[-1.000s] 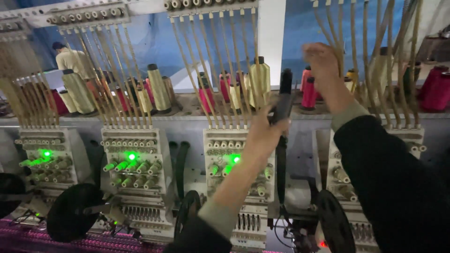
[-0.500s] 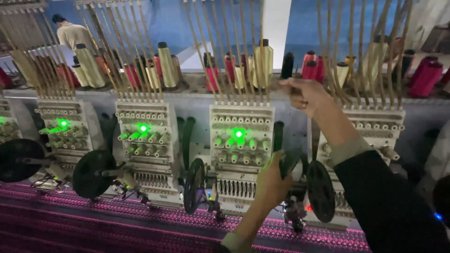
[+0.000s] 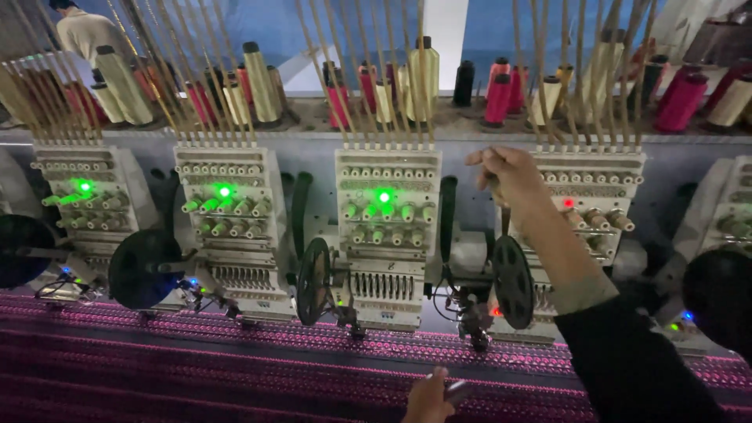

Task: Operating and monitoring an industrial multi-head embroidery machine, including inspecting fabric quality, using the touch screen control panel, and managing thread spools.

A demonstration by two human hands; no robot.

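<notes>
3 green lamps (image 3: 384, 196), 2 hands (image 3: 507, 172)

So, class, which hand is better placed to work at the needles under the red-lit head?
Probably the left. The left hand sits low over the purple fabric, holding a small metal tool just below the needles. The right hand is closed high up by the red light.

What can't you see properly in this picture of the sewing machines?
- Left hand: cut off by the bottom edge of the head view; the small shiny thing it holds is too small to name.
- Right hand: its fingers curl closed, hiding whatever they pinch.
- Far-right machine head: cut off by the right edge.
- Person at the back: cut off by the top edge.
</notes>
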